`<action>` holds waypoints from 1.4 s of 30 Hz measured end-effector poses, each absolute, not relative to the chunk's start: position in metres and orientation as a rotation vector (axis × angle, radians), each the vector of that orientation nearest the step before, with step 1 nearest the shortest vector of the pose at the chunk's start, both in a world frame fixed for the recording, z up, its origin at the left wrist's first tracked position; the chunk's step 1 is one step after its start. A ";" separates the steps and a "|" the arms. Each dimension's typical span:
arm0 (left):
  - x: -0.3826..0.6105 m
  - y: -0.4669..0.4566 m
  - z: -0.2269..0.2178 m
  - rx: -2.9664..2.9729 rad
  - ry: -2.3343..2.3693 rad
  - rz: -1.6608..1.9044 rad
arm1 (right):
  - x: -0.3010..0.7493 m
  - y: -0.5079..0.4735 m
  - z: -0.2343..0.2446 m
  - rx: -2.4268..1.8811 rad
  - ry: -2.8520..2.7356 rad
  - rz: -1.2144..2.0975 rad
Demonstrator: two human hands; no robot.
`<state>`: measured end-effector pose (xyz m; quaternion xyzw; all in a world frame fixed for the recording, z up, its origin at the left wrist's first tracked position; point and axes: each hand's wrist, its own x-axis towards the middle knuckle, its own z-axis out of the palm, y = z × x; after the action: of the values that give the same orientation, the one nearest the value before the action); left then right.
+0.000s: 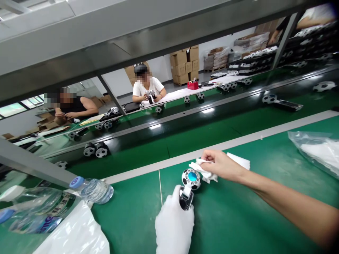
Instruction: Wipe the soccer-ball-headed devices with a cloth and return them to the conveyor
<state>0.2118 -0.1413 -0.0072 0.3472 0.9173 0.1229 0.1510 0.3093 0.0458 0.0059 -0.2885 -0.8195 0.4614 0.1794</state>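
Observation:
My left hand [174,222], in a white glove, is closed around the dark handle of a football-patterned gadget [190,179] with a round blue face. The gadget stands just above the green work mat [238,218]. My bare right hand [221,164] pinches a crumpled white cloth [205,173] right beside the gadget's ball head. A flat white sheet [239,160] lies under that hand.
Two plastic water bottles [91,189] lie at the left, beside a white plastic bag [76,234]. A clear bag of white items [317,151] rests at right. A black conveyor [185,130] carries more football gadgets [95,150]. Two people sit across it, with cartons stacked behind.

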 end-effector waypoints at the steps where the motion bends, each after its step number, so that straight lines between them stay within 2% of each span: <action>1: 0.211 -0.141 -0.006 0.982 2.641 0.362 | 0.315 0.045 0.002 -0.823 -2.198 1.458; 6: 0.213 -0.138 0.002 0.876 2.669 0.424 | 0.326 0.034 -0.005 -0.762 -1.934 1.770; 16: 0.212 -0.136 0.006 0.773 2.683 0.475 | 0.326 0.013 -0.001 -0.708 -1.924 1.878; 18: 0.211 -0.136 0.000 0.823 2.680 0.487 | 0.323 0.006 0.005 -0.629 -2.094 1.711; 23: 0.211 -0.140 -0.010 0.905 2.634 0.486 | 0.304 -0.004 0.013 -0.278 -2.632 0.947; 30: 0.214 -0.141 0.002 0.959 2.570 0.379 | 0.278 -0.001 0.016 0.366 -3.011 0.015; 33: 0.215 -0.139 0.005 0.965 2.542 0.363 | 0.274 0.002 0.022 0.510 -3.097 -0.110; 42: 0.218 -0.144 -0.005 1.084 2.490 0.317 | 0.265 0.007 0.026 0.726 -3.187 -0.204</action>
<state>0.2179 -0.1439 -0.0048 0.3885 0.8918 0.1136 0.2024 0.2651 0.0071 0.0263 0.2211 -0.9710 -0.0622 -0.0666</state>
